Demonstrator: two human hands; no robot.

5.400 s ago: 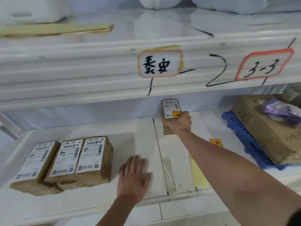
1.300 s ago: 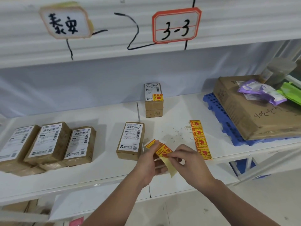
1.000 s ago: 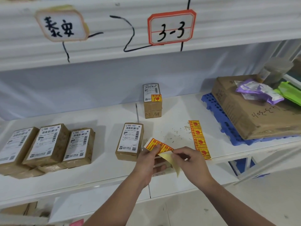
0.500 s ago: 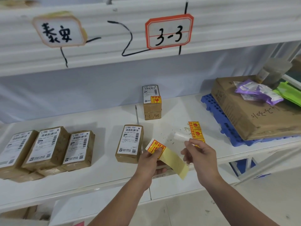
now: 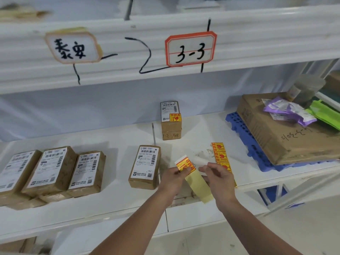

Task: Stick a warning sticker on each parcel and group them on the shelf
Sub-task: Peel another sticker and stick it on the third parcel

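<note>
The warning sticker (image 5: 184, 165) sits pinched in our left hand (image 5: 173, 178), still on its yellow backing strip (image 5: 197, 186), which hangs toward five o'clock. Our right hand (image 5: 217, 176) hovers just beside it, fingers loosely curled; whether it grips anything we cannot tell. At nine o'clock lies an unstickered parcel (image 5: 144, 167) on the shelf (image 5: 110, 199). At twelve o'clock, farther back, a stickered parcel (image 5: 171, 120) stands.
</note>
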